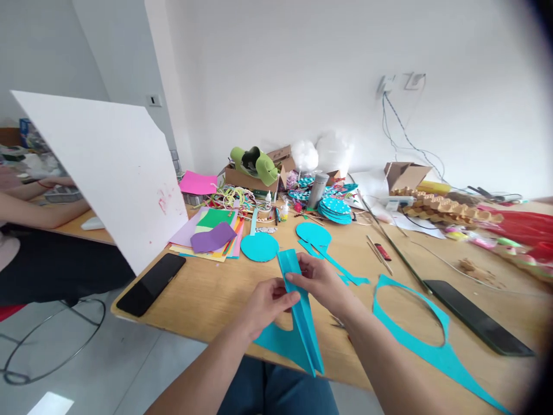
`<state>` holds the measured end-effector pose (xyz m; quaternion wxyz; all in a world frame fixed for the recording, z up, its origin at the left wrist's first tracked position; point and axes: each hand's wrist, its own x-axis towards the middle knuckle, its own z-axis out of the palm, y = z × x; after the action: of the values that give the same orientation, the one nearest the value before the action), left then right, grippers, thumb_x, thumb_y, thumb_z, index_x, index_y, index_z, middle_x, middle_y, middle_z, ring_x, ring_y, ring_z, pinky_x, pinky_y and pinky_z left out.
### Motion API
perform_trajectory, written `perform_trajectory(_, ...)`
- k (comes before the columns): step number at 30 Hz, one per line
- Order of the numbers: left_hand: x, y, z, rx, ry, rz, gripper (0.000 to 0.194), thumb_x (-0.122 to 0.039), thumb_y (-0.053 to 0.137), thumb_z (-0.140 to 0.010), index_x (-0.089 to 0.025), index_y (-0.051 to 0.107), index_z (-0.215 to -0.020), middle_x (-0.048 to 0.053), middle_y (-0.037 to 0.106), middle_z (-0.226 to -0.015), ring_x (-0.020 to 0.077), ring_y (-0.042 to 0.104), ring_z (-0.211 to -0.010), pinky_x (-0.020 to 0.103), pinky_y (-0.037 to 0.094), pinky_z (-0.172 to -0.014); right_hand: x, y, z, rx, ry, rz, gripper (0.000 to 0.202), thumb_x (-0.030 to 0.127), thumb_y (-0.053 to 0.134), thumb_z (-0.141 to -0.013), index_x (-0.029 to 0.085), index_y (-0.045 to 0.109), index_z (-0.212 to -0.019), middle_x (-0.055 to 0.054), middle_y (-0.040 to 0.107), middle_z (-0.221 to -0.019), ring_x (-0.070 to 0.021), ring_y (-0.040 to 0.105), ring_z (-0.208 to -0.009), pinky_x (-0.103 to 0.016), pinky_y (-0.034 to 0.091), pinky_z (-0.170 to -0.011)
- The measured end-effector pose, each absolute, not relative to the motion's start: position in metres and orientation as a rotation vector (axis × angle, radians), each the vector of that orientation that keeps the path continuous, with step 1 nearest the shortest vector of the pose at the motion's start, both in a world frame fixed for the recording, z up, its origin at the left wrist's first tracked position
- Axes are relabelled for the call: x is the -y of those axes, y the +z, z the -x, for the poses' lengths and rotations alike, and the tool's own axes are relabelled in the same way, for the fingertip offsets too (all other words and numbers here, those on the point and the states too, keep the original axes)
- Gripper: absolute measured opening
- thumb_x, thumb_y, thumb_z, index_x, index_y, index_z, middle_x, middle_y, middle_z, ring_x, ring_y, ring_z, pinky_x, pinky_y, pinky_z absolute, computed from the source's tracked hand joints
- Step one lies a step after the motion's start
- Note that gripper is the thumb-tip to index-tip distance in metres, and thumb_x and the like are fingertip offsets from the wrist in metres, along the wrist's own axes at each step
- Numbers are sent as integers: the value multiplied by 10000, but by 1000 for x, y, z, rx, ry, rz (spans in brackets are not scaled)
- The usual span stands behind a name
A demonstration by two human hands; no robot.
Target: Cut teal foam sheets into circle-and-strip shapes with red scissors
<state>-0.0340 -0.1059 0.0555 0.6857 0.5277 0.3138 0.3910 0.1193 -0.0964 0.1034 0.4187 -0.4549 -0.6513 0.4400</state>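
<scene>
A folded blue sheet (305, 323) with long lengthwise creases is held over the table's front edge. My left hand (270, 302) pinches its left side with thumb and fingers. On the right side my right hand (317, 279) grips it near the upper end, thumb across the front. Under the folded piece, a blue part with a curved cut-out (280, 344) extends to the left. A blue disc with a strip (260, 246) lies beyond my left hand, and another blue disc (314, 233) lies beyond my right. Scissors, partly hidden by my right forearm, rest on the table.
A black phone (151, 285) lies at the left edge, beside a standing white board (112, 173). Coloured papers (213, 236) are stacked behind. To the right are a blue offcut ring (432, 344) and a dark tablet-like slab (477, 317). Another person's arms show far left.
</scene>
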Motion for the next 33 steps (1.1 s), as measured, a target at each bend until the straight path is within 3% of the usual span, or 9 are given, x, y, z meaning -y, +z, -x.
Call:
perform_trajectory(5,103,53,19,-755,835,-1088,402,-481,773,-604,-132,624,-738,40,633,-656,151,597,-599,256,477,-561,89,95,-117,1646,760,1362,264,397,578,-788,197,507,-632,35,494,-560,-115,439,-530,-238,328,-487)
perform_trajectory(8,94,52,18,-807,924,-1056,390,-474,763,-607,-132,628,-739,36,626,-640,144,575,-559,253,469,-522,92,84,-115,1601,637,1435,228,400,549,-817,199,543,-709,34,491,-550,-125,445,-514,-246,315,-481)
perform_trajectory(11,80,50,19,-877,1063,-1034,365,-464,735,-642,-140,630,-773,23,626,-664,136,562,-569,254,472,-534,100,67,-110,1514,719,1428,266,466,569,-810,200,559,-809,34,510,-547,-134,473,-495,-246,333,-462)
perform_trajectory(15,60,42,20,-931,1177,-1041,334,-464,713,-667,-161,590,-739,-18,581,-620,110,506,-526,228,417,-511,110,47,-108,1310,985,1429,391,592,612,-738,230,466,-723,58,496,-500,-113,435,-355,-228,303,-336)
perform_trajectory(20,49,33,16,-930,1324,-1211,306,-461,636,-762,-157,603,-777,-9,587,-692,116,493,-639,226,405,-616,112,39,-113,1293,982,1444,434,623,612,-728,228,440,-678,83,428,-455,-89,389,-308,-214,260,-311)
perform_trajectory(25,55,28,9,-777,1092,-1309,318,-467,638,-766,-150,610,-774,-15,553,-681,117,462,-642,228,372,-598,91,57,-129,1330,891,1322,432,580,689,-682,193,510,-616,51,438,-538,-88,394,-488,-216,312,-435)
perform_trajectory(29,63,27,6,-687,842,-1290,367,-499,667,-732,-144,624,-817,-18,542,-677,107,436,-604,226,339,-554,67,76,-138,1064,1082,1234,463,609,706,-637,196,504,-587,58,451,-498,-77,347,-443,-226,281,-430)
perform_trajectory(33,65,26,7,-649,814,-1254,352,-496,662,-742,-150,599,-744,-30,519,-632,94,411,-573,223,336,-549,52,82,-140,883,1303,1209,500,624,757,-540,202,492,-580,53,478,-475,-88,394,-412,-236,326,-426)
